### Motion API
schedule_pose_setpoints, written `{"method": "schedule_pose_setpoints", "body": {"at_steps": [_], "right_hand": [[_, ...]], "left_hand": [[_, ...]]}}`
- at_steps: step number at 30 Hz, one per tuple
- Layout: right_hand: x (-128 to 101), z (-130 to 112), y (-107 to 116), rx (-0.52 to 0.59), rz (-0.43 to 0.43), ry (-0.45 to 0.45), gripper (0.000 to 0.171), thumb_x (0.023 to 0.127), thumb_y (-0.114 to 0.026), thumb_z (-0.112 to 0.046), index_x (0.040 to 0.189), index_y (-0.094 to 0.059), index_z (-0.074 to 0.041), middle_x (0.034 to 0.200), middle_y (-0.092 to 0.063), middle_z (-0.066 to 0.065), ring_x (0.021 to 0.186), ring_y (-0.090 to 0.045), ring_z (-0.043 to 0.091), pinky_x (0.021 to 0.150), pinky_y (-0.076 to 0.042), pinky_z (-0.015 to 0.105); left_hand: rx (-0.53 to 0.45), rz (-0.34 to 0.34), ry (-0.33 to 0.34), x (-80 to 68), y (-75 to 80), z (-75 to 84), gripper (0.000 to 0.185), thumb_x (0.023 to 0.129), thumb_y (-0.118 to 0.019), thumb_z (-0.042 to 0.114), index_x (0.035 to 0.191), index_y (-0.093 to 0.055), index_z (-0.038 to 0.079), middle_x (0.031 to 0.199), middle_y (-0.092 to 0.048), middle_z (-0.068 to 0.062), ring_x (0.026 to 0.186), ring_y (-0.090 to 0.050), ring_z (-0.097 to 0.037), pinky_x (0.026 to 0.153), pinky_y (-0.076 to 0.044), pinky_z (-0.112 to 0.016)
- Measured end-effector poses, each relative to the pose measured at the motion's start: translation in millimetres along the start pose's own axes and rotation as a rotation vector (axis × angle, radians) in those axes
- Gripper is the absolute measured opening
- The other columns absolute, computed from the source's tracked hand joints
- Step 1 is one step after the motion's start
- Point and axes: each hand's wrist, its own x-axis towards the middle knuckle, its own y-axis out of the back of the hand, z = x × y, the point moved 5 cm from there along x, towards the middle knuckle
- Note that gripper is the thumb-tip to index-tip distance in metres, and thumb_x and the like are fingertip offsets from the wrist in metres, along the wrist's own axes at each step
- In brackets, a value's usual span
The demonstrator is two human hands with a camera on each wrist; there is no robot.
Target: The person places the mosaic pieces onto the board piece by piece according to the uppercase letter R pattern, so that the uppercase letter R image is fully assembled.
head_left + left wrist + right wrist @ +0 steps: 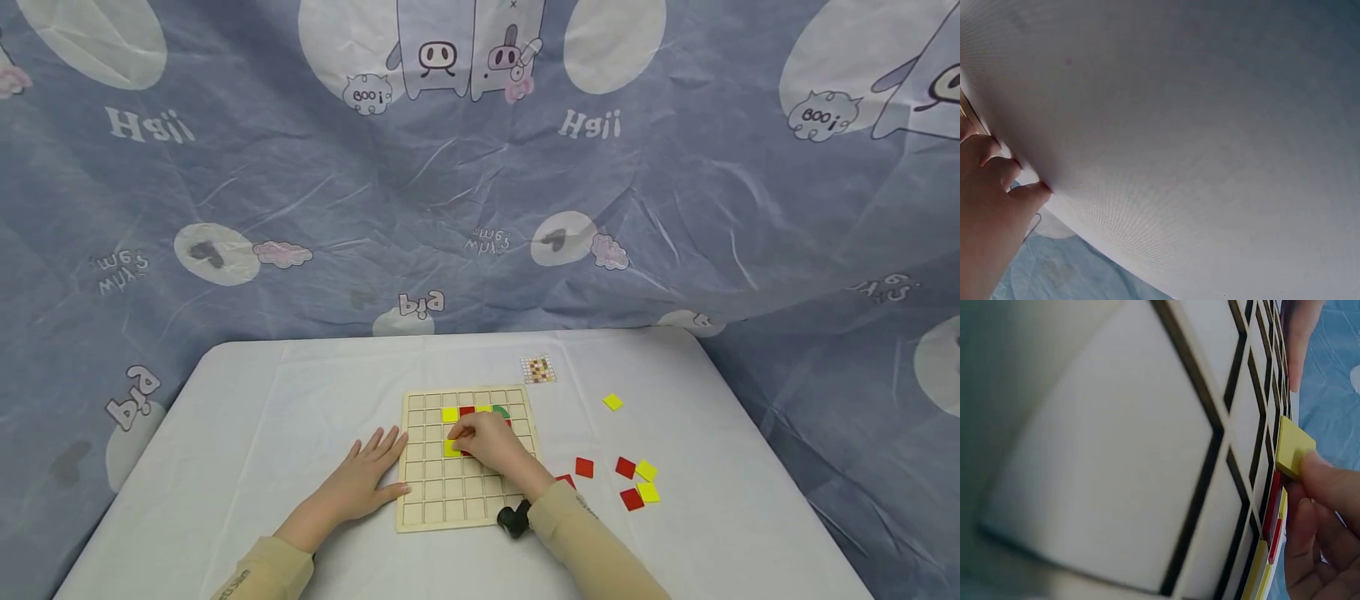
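A wooden grid board (427, 492) lies on the white table, with yellow, red and green tiles in its upper cells. My right hand (491, 440) is over the board and pinches a yellow square tile (1291, 447) between thumb and fingers, tilted at a cell in the right wrist view. Red tiles (1271, 506) sit in cells beside it. That hand hides part of the tile rows in the head view. My left hand (363, 479) rests with spread fingers on the table, fingertips and thumb at the board's left edge.
A small printed pattern card (538, 369) lies behind the board. To the right are loose red tiles (584, 467) and yellow tiles (648, 492), with a lone yellow tile (612, 402) farther back. A black device (513, 521) is at my right wrist. Patterned blue cloth (465, 183) hangs behind the table.
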Motion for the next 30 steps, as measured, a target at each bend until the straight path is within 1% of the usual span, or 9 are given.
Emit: {"method": "schedule_pose_setpoints", "body": {"at_steps": [5,9,12,14,16,19,22,26,30], "right_hand": [[1,-3,-1,-0.045,0.000,0.018,0.006,0.086,-0.075,-0.006,0.091,-0.077,-0.008,0.081,-0.066,-0.001,0.068,-0.056,0.006,0.064,-0.049,0.019],[1,-6,-2,-0.116,-0.020,0.025,0.013,0.084,-0.074,-0.002,0.095,-0.078,-0.007,0.091,-0.068,0.002,0.081,-0.063,0.013,0.071,-0.053,0.023],[0,-7,-2,-0.151,-0.038,0.028,0.016,0.084,-0.073,-0.001,0.098,-0.079,-0.008,0.097,-0.071,0.003,0.090,-0.066,0.017,0.076,-0.054,0.026],[-1,-7,0,-0.145,-0.038,0.022,0.015,0.085,-0.074,-0.004,0.099,-0.079,-0.009,0.097,-0.071,0.002,0.088,-0.064,0.015,0.075,-0.053,0.025],[-2,-4,5,-0.108,-0.031,0.006,0.014,0.087,-0.073,-0.008,0.100,-0.078,-0.010,0.096,-0.070,0.001,0.082,-0.061,0.012,0.072,-0.051,0.023],[-6,2,18,-0.023,-0.007,-0.019,0.013,0.090,-0.072,-0.014,0.101,-0.077,-0.011,0.096,-0.069,-0.001,0.077,-0.056,0.010,0.068,-0.048,0.023],[-13,11,36,0.055,0.023,-0.051,0.014,0.091,-0.070,-0.016,0.103,-0.077,-0.011,0.101,-0.070,-0.001,0.079,-0.058,0.012,0.070,-0.050,0.026],[-27,27,61,0.090,0.039,-0.121,0.016,0.090,-0.072,-0.015,0.105,-0.076,-0.012,0.100,-0.071,-0.001,0.082,-0.059,0.013,0.071,-0.051,0.028],[-44,50,83,0.088,0.038,-0.185,0.021,0.087,-0.074,-0.013,0.108,-0.075,-0.011,0.096,-0.070,-0.002,0.083,-0.056,0.014,0.070,-0.048,0.026]], "left_hand": [[0.003,-0.002,-0.003,0.9,-0.6,-1.0,0.081,0.092,-0.062,0.053,0.155,-0.031,0.013,0.163,-0.025,-0.011,0.152,-0.016,-0.037,0.120,-0.015,-0.062],[0.008,-0.002,-0.004,1.3,-1.3,-1.8,0.081,0.092,-0.061,0.053,0.155,-0.030,0.013,0.163,-0.025,-0.011,0.152,-0.016,-0.037,0.120,-0.015,-0.062],[0.006,-0.002,-0.004,1.3,-1.7,-1.8,0.081,0.092,-0.061,0.053,0.155,-0.030,0.013,0.163,-0.025,-0.011,0.152,-0.016,-0.037,0.120,-0.014,-0.062],[0.004,0.000,-0.003,1.0,-2.1,-1.7,0.082,0.092,-0.061,0.053,0.155,-0.030,0.013,0.163,-0.025,-0.011,0.152,-0.016,-0.037,0.120,-0.014,-0.063],[0.004,0.003,-0.004,1.0,-2.6,-2.0,0.082,0.092,-0.062,0.053,0.155,-0.030,0.013,0.163,-0.025,-0.011,0.152,-0.016,-0.037,0.120,-0.015,-0.063],[0.009,0.007,-0.005,1.2,-2.9,-2.4,0.082,0.091,-0.062,0.053,0.155,-0.030,0.013,0.163,-0.025,-0.011,0.152,-0.016,-0.037,0.120,-0.015,-0.063],[0.008,0.006,-0.002,1.9,-2.2,-2.1,0.082,0.091,-0.062,0.052,0.155,-0.031,0.013,0.163,-0.025,-0.011,0.152,-0.016,-0.037,0.120,-0.015,-0.063],[0.013,-0.002,0.006,2.3,-1.5,-1.9,0.082,0.091,-0.062,0.052,0.156,-0.030,0.014,0.163,-0.024,-0.010,0.152,-0.015,-0.036,0.120,-0.014,-0.062],[0.021,-0.003,0.004,1.5,-1.1,-1.8,0.082,0.092,-0.062,0.052,0.156,-0.030,0.013,0.163,-0.024,-0.010,0.152,-0.015,-0.036,0.120,-0.015,-0.062]]}}
